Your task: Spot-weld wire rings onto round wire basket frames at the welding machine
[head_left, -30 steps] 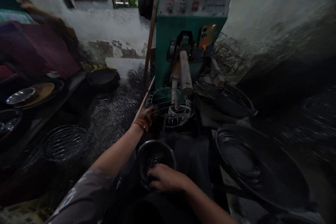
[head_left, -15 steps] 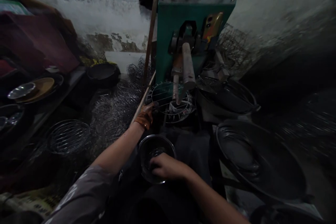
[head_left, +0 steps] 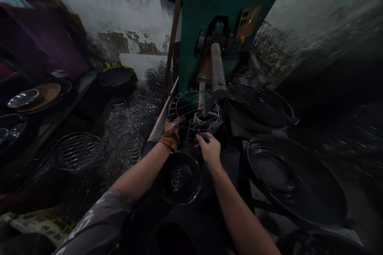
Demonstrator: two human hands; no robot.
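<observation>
A round wire basket lies under the metal arms of a green machine. My left hand, in a brown glove, grips the basket's near left rim. My bare right hand is at the basket's near edge, its fingers pinched on what looks like a small wire piece; the dim light hides the detail. A steel bowl with small wire parts inside sits just below both hands.
A heap of wire baskets fills the floor to the left. Large dark pans stand to the right. A shelf at the left holds plates and a metal bowl. A wooden pole leans beside the machine.
My right hand has left the steel bowl and risen to the near edge of the wire basket. The left hand has stayed on the basket's rim. The view has tipped slightly downward.
</observation>
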